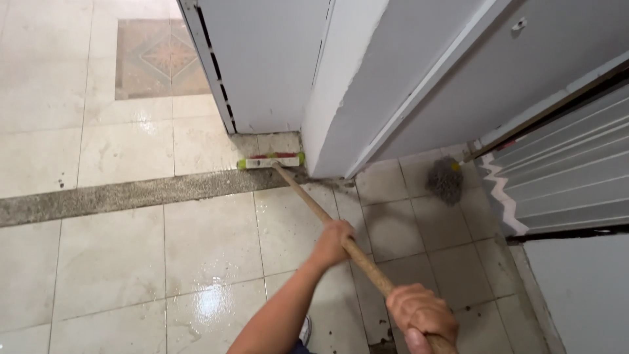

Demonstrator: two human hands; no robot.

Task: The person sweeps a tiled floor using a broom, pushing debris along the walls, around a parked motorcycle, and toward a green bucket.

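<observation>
Both my hands grip the long wooden handle (308,200) of a floor brush. My left hand (333,240) holds it partway down, arm stretched forward. My right hand (420,314) is closed round the upper end near the bottom edge of the view. The brush head (270,160), white with green ends and a red stripe, lies on the wet floor against the base of a white door (262,65) and the wall corner (341,85).
Wet, glossy cream tiles (131,262) cover the floor, crossed by a dark speckled stone strip (118,196). A grey mop head (445,178) lies by the wall on the right. A grey corrugated shutter (563,170) stands at the right. A patterned tile (157,59) shows far left.
</observation>
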